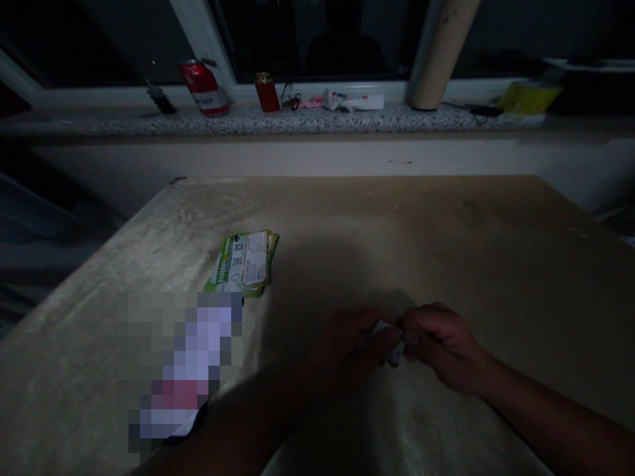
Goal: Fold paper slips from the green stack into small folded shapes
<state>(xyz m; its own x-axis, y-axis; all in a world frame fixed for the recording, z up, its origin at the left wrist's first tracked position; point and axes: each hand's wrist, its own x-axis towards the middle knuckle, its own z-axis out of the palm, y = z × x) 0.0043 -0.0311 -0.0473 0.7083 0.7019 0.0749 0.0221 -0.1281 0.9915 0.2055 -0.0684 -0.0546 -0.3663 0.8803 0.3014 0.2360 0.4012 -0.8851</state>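
You have both hands at the lower middle of the frame, working on one small pale thing (395, 356) above the bare counter (476, 244). Your left hand (347, 354) grips it between thumb and bent fingers, so only patterned bits show around the thumb. Your right hand (446, 347) comes in from the right, its thumb and forefinger closed in a pinch that looks to be on the thing's right edge. What it is, you cannot tell in this dim light.

To handle it well, let the left fingers be the steady clamp and leave the finer movement to the right. Keep both pinches close together, as they are, because something so small probably twists or slips if the grip is loose. Press only as hard as you need; it may crease. Your hands lie in shadow, and the counter looks brighter toward the left of the frame, so turning the piece that way should help you see its edge.

Watch your left forearm too: it passes just beside the blurred-out long object (198, 357) at lower left. The stack of green cards (251, 261), left of center, lies well apart from your fingers.
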